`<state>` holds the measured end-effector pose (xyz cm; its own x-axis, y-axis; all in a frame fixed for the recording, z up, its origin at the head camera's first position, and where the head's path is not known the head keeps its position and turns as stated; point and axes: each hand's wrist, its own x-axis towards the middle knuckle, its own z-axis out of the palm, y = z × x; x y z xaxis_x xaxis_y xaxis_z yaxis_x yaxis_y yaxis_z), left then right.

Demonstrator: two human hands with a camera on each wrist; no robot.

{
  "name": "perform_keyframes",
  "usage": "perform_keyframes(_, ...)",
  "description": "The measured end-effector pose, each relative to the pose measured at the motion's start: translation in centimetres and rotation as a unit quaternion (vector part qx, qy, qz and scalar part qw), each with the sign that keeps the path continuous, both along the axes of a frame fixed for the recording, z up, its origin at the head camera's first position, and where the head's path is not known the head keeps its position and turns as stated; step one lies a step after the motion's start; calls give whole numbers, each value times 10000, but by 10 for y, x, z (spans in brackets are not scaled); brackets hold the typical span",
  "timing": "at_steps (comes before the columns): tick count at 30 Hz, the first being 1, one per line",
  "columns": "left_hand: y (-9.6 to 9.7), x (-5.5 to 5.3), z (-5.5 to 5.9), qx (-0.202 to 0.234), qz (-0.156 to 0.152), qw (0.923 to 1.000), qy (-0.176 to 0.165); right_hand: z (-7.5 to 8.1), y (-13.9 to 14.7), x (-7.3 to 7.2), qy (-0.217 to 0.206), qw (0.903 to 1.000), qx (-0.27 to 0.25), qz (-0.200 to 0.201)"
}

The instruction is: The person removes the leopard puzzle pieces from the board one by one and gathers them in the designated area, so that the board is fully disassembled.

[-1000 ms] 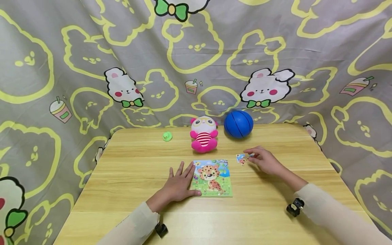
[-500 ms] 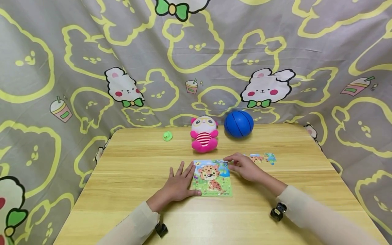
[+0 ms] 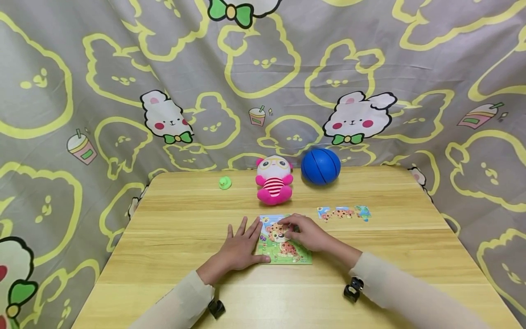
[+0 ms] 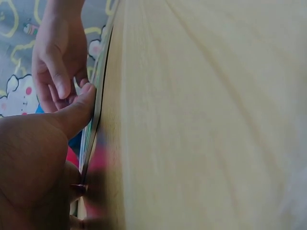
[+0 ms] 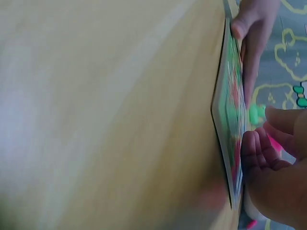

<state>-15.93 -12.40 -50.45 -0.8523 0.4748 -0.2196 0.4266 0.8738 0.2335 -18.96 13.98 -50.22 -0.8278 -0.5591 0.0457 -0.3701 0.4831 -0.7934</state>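
A square jigsaw puzzle (image 3: 287,253) with a leopard picture lies flat on the wooden table. My left hand (image 3: 239,250) lies at its left side, fingers spread, the thumb resting on the lower left corner; the left wrist view shows that thumb (image 4: 79,108) on the board's edge. My right hand (image 3: 307,234) is over the upper right part of the picture, bent fingertips at the leopard's head. No piece shows between its fingers; the right wrist view has the fingers (image 5: 256,148) close to the board. Three loose puzzle pieces (image 3: 343,213) lie in a row beyond it.
Behind the puzzle sits a pink plush panda (image 3: 274,183), with a blue ball (image 3: 320,167) to its right and a small green toy duck (image 3: 224,183) to its left. A patterned curtain (image 3: 263,68) hangs behind the table.
My right hand has moved left from the loose pieces, over the puzzle's upper right corner, to the leopard's head. The three pieces are uncovered. My left hand has stayed still.
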Motion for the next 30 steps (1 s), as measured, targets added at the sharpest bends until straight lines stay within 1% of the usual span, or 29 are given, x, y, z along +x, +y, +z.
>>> perform_keyframes(5, 0, 0, -1, -2, -8, 10000, -16, -2, -14, 3, 11, 9999, -41, 135)
perform_keyframes(9, 1, 0, 0, -29, 6, 10000, -21, -3, -20, 5, 5, 10000, 5, 55)
perform_keyframes(16, 0, -1, -1, -92, -18, 10000, 23, -3, -28, 8, 130, 9993, 317, -171)
perform_keyframes(20, 0, -1, -1, -100, -38, 9999, 48, -6, -30, 6, 152, 9982, 506, -301)
perform_keyframes(24, 0, 0, -2, -131, -50, 9999, 47, -8, -32, 4, 207, 9970, 670, -322)
perform_keyframes(30, 1, 0, -1, -114, -40, 9999, 44, -8, -35, 4, 242, 9964, 732, -340)
